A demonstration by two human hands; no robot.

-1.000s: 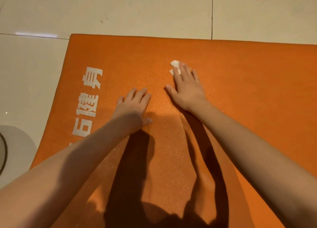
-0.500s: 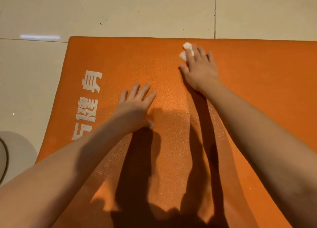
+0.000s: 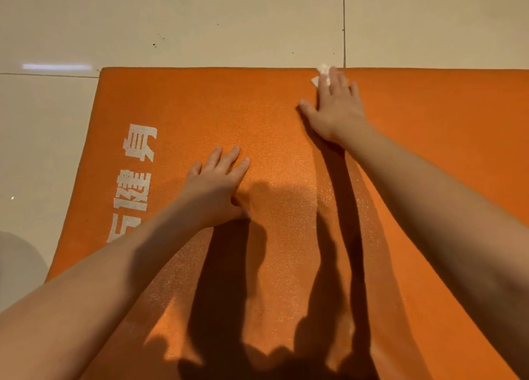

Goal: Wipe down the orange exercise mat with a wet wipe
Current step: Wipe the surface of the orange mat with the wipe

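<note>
The orange exercise mat (image 3: pixel 257 107) lies flat on the floor and fills most of the head view, with white printed characters (image 3: pixel 134 176) along its left side. My right hand (image 3: pixel 333 107) presses a crumpled white wet wipe (image 3: pixel 322 73) flat against the mat's far edge; only the wipe's tip shows past my fingertips. My left hand (image 3: pixel 217 185) rests palm down on the mat, fingers spread, holding nothing. A damp sheen runs along the mat between my arms.
Pale glossy floor tiles (image 3: pixel 200 21) surround the mat beyond its far and left edges. A round grey shape (image 3: pixel 17 265) sits on the floor at the lower left. My arms' shadows fall across the near part of the mat.
My right hand has slid the wipe away from me, from the mat's middle up to its far edge. My left hand has stayed planted in about the same spot.
</note>
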